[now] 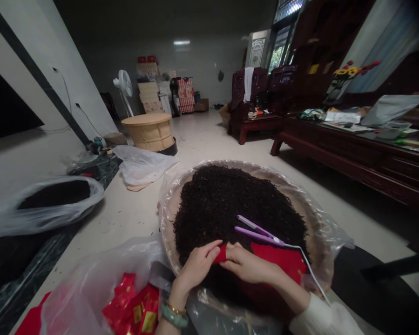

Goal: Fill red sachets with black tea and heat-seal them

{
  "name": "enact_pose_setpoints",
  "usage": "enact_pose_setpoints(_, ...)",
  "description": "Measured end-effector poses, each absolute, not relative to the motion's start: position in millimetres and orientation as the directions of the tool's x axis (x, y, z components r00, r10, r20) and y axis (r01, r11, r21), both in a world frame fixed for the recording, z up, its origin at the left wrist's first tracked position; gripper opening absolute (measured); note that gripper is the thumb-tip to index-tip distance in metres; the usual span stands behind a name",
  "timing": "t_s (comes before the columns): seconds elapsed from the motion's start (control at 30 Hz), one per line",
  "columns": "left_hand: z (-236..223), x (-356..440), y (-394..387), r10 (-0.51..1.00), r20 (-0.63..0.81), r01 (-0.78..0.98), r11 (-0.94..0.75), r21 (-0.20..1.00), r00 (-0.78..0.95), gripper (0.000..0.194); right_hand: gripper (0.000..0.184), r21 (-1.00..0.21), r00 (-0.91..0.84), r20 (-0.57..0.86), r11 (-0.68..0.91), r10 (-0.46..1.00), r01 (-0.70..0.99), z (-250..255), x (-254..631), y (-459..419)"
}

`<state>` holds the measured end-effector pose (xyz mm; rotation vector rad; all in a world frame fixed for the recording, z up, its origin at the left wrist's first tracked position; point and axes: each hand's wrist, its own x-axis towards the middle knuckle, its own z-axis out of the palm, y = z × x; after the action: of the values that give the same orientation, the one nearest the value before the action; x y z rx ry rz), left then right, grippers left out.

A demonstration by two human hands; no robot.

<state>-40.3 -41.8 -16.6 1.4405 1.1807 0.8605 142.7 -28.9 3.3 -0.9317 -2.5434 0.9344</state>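
Note:
My left hand (199, 264) and my right hand (243, 263) are both closed on a small red packet (220, 254), one at each end. It is held just above a wide round basket (168, 232) lined with clear plastic. Dark, twisted dry leaves that look like tea (226, 200) fill the basket. A purple hair straightener (260, 236) lies with its jaws apart on the leaves beyond my right hand, its white cord running toward me. Red sheet-like material (282, 263) lies under my right forearm. Part of the packet is hidden by my fingers.
A plastic bag (91, 265) at front left holds several shiny red packets (125, 298). Farther left, another clear bag (94, 193) contains dark leaves. A round woven drum (148, 132), a white fan (125, 83) and stacked boxes (149, 95) stand behind. A dark wooden table (352, 153) is at right.

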Motion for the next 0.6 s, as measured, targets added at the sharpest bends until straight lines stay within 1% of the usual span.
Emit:
enact_pose_setpoints(0.1, -16.5, -43.4, -42.6, 0.944, -0.113, 0.269, 0.028, 0.963, 0.309, 0.037, 0.031, -0.668, -0.753, 0.007, 0.563, 0.658, 0.486, 2.3, 144.4, -29.6)
enact_pose_setpoints(0.23, -15.8, -42.8, -42.2, 0.938, -0.107, 0.298, 0.004, 0.955, 0.329, 0.037, 0.023, -0.717, -0.804, -0.055, 0.537, 0.591, 0.444, 2.1, 141.8, -30.5)
enact_pose_setpoints(0.3, -16.8, -42.5, -42.2, 0.94, -0.081, 0.326, -0.034, 0.945, 0.332, 0.039, 0.023, -0.767, -0.809, -0.078, 0.483, 0.583, 0.422, 0.7, 140.6, -29.3)
enact_pose_setpoints(0.37, -20.2, -43.2, -43.2, 0.948, -0.015, 0.389, -0.116, 0.914, 0.317, 0.046, 0.028, -0.836, -0.783, -0.093, 0.379, 0.615, 0.397, -2.1, 141.3, -26.4)
enact_pose_setpoints(0.43, -26.5, -44.2, -45.6, 0.947, 0.106, 0.473, -0.246, 0.846, 0.303, 0.066, 0.038, -0.912, -0.725, -0.098, 0.229, 0.682, 0.339, -5.5, 143.8, -21.7)
enact_pose_setpoints(0.5, -35.3, -44.8, -48.6, 0.919, 0.249, 0.573, -0.386, 0.723, 0.306, 0.088, 0.053, -0.968, -0.683, -0.123, 0.063, 0.72, 0.241, -7.8, 146.3, -16.9)
enact_pose_setpoints(0.53, -40.0, -44.9, -50.1, 0.9, 0.314, 0.626, -0.436, 0.647, 0.303, 0.091, 0.06, -0.982, -0.675, -0.144, -0.021, 0.723, 0.187, -8.2, 147.0, -15.0)
enact_pose_setpoints(0.6, -48.9, -45.0, -52.5, 0.863, 0.419, 0.714, -0.481, 0.508, 0.283, 0.084, 0.068, -0.983, -0.678, -0.181, -0.16, 0.712, 0.095, -7.0, 146.6, -12.8)
